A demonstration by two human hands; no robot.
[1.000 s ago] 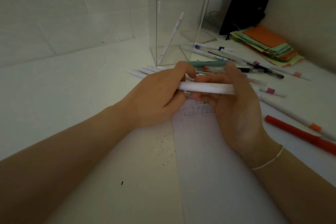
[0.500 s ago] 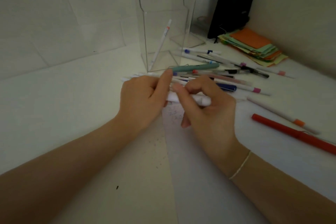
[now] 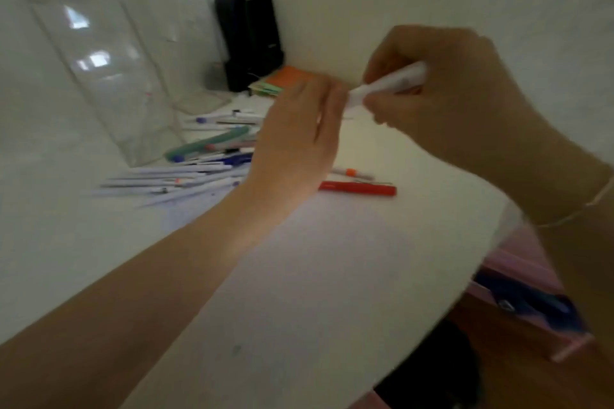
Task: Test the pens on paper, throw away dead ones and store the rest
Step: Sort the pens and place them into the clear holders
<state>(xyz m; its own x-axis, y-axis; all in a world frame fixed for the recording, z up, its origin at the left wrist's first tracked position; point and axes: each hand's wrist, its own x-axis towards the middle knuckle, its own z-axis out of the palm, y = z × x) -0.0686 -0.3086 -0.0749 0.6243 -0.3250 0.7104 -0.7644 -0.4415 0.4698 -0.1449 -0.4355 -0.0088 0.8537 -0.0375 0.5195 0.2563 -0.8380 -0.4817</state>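
Observation:
My right hand (image 3: 458, 103) grips a white pen (image 3: 388, 83), lifted above the table at the upper right. My left hand (image 3: 295, 143) reaches up with fairly straight fingers, their tips right at the pen's left end; blur hides whether they pinch it. Beneath my arms a white sheet of paper (image 3: 315, 259) lies on the table. A heap of several pens (image 3: 199, 169) lies left of my left hand, and a red pen (image 3: 358, 190) and a pen with an orange band (image 3: 349, 172) lie just behind it.
A clear plastic holder (image 3: 116, 76) stands at the back left. A black object (image 3: 249, 40) and a stack of coloured paper (image 3: 285, 78) sit against the wall. The table's edge (image 3: 481, 269) runs down the right, with a pink open box (image 3: 531, 305) below it.
The view has swung to the right. My right hand has lifted the white pen up and rightward off the paper, and my left hand has slid to the pen's end.

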